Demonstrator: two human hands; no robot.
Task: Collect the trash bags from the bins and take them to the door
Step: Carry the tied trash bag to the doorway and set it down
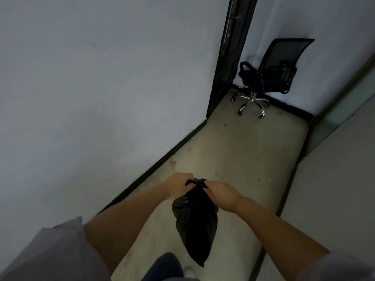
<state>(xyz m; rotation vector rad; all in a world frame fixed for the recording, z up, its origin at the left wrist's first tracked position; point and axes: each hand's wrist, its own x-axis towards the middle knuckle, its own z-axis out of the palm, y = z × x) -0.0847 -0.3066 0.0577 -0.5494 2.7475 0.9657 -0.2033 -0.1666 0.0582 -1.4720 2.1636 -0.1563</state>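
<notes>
A full black trash bag [194, 226] hangs in front of me over the pale corridor floor, its gathered neck up between my hands. My left hand [178, 186] grips the neck from the left, fingers curled round the bunched plastic. My right hand [221, 194] grips the same neck from the right, close against the left hand. The bag's bottom tip hangs just above my shoe. A dark door frame [225, 63] stands ahead on the left side of the corridor.
A black mesh office chair [267, 78] on a chrome wheeled base stands at the corridor's far end, beside the door frame. A grey wall [91, 88] runs along the left, a light wall [334, 179] with a glass panel along the right.
</notes>
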